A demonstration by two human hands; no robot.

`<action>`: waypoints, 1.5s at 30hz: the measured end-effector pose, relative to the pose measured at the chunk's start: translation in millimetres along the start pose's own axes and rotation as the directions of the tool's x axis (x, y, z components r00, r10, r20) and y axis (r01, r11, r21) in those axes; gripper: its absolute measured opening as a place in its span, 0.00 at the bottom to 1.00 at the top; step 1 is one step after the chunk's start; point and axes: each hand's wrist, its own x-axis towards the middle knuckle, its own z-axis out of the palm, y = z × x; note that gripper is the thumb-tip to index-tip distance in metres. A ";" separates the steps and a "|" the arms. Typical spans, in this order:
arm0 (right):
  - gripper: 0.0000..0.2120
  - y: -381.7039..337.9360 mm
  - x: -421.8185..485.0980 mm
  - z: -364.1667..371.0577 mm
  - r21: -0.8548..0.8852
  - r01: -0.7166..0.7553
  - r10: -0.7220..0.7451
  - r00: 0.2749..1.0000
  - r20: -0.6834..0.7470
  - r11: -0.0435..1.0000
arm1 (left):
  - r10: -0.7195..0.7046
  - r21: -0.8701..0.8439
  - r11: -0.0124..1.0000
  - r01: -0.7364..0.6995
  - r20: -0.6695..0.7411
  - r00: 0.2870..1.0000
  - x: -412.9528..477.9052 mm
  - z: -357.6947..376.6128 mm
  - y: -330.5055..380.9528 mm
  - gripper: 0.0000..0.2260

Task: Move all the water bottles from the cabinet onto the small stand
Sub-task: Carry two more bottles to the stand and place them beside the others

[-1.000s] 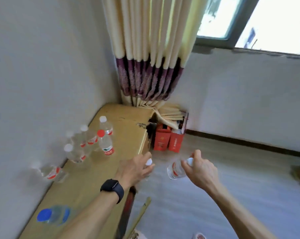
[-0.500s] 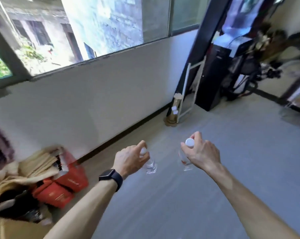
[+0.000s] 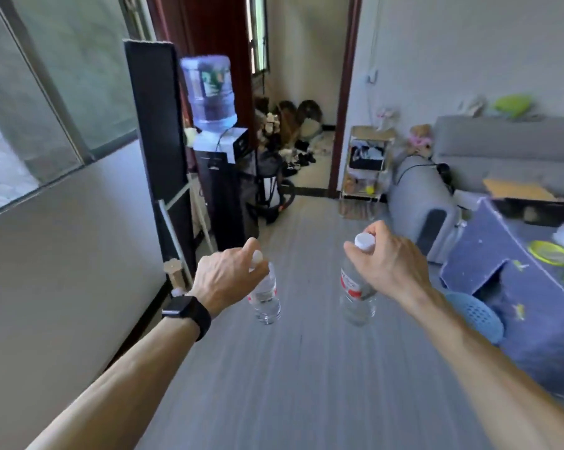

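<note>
My left hand (image 3: 226, 280) grips a small clear water bottle (image 3: 265, 298) by its white-capped neck; the bottle hangs upright over the grey floor. My right hand (image 3: 387, 264) holds a second clear water bottle (image 3: 355, 295) the same way, fingers around its white cap, red label showing. Both bottles are carried in the air at about the same height, roughly a forearm's width apart. A small white wire-frame stand (image 3: 366, 164) with shelves is far ahead by the doorway. The cabinet is out of view.
A water dispenser (image 3: 222, 177) with a big blue jug stands ahead on the left beside a tall black panel (image 3: 159, 125). A grey sofa (image 3: 436, 203) and a blue covered table (image 3: 514, 287) fill the right. A blue basket (image 3: 477, 315) lies below the table. Open grey floor runs ahead.
The view has swung right, from the cabinet corner past the window wall to the room with the dispenser and sofa. Both hands keep their bottles, held out in front.
</note>
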 end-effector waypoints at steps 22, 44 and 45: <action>0.18 52.6 289.4 40.3 -0.030 -0.265 0.254 0.947 -0.194 0.964 | 0.264 0.046 0.964 -0.262 -0.051 0.963 393.4 41.9 32.1 0.16; 0.17 171.7 707.9 99.9 0.019 -0.235 0.234 0.950 -0.208 0.972 | 0.300 0.040 0.953 -0.299 -0.031 0.953 807.6 164.5 105.3 0.20; 0.17 174.1 727.4 102.3 0.022 -0.242 0.241 0.948 -0.206 0.970 | 0.294 0.036 0.955 -0.293 -0.027 0.955 829.0 168.1 104.0 0.21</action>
